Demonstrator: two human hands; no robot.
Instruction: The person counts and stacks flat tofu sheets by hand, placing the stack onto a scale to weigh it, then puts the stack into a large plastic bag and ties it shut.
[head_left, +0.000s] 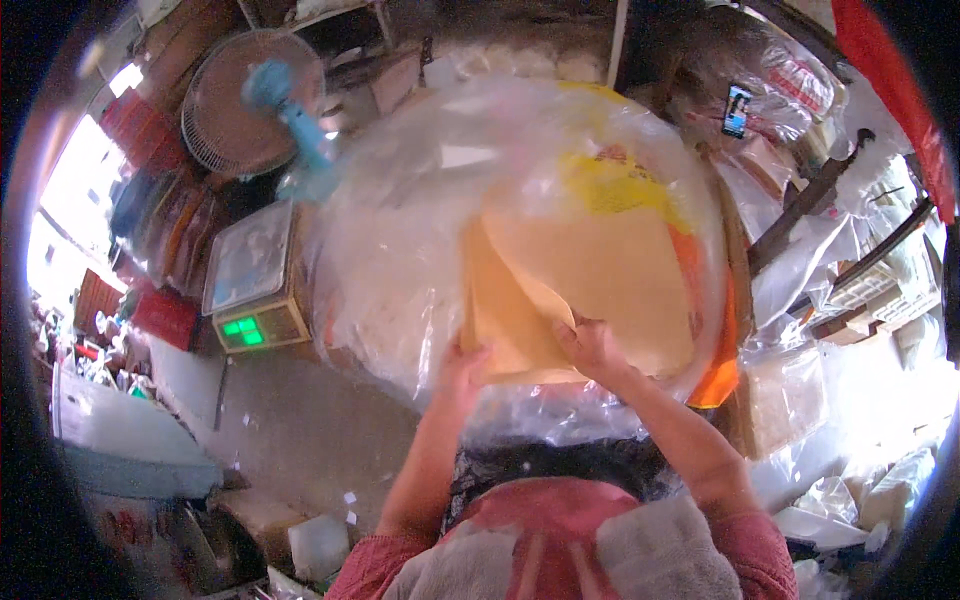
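Several flat tan sheets (607, 262), like kraft paper, lie in a stack on a wide surface covered in clear plastic (390, 270). My right hand (592, 346) pinches the near edge of an upper sheet, which curls up along its left side. Beneath the curl, another tan sheet (499, 322) shows. At the near left edge of the stack, my left hand (466, 366) grips that lower paper, its thumb on top. How many sheets each hand holds is hidden. Yellow printed plastic (615, 184) lies beyond the sheets, and orange plastic (716, 382) sticks out on the right.
On the left stand a digital scale (259, 322) with a lit green display and a blue pedestal fan (259, 101). A phone (736, 112) with a lit screen rests among clear plastic bags at the far right. A plastic-wrapped carton (784, 397) stands right of the work surface.
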